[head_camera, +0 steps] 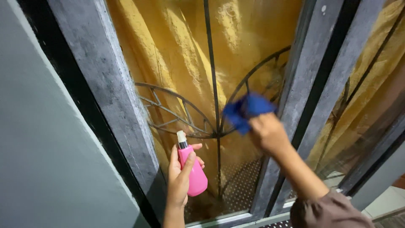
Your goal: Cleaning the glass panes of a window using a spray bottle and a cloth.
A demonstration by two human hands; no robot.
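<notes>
L hand [180, 177] wrapped round pink spray bottle [192, 171], nozzle up, held low near pane, likely kept ready. R hand [266, 133] bunches blue cloth [246, 110], pressing it flat on glass pane [177, 63] for wiping contact. Behind: black metal grille [213, 84], yellow curtain [244, 38]. Grey window frame [107, 93] at sides.

The bottle [193, 171] is bright pink with a cream-white cap and a black neck. The cloth [246, 110] is deep blue. The curtain [177, 46] is mustard yellow, the window frame [107, 84] mottled grey, its curved bars [213, 76] black, the wall [38, 160] pale grey-green.
</notes>
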